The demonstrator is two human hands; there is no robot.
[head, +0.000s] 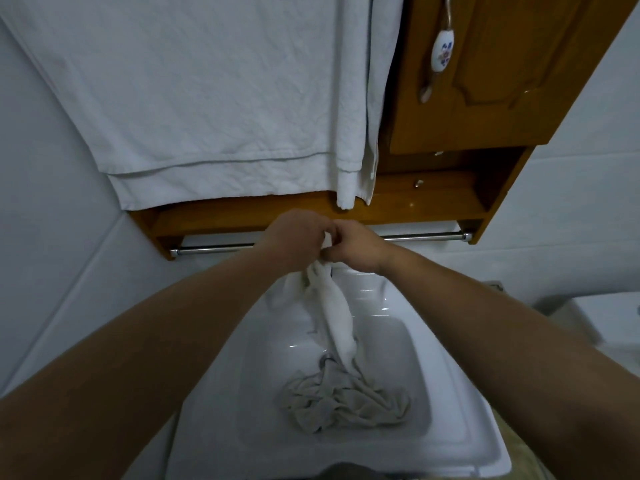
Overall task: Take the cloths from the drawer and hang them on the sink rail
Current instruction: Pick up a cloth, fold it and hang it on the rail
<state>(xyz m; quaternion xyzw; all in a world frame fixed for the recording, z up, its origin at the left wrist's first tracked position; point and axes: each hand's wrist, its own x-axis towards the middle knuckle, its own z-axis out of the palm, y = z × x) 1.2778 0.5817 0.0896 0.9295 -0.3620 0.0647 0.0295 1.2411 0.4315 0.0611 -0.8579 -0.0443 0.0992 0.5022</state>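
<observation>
My left hand (294,237) and my right hand (356,247) meet just in front of the metal rail (422,237), both pinching the top of a white cloth (334,306). The cloth hangs down in a twisted strip into the white sink (446,420). A grey crumpled cloth (343,400) lies in the sink basin, touching the white cloth's lower end. The rail runs under a wooden cabinet; its middle is hidden behind my hands.
A large white towel (207,98) hangs down over the left part of the wooden cabinet (485,98), which has a porcelain handle (441,50). White tiled walls flank both sides. A white object (595,317) stands right of the sink.
</observation>
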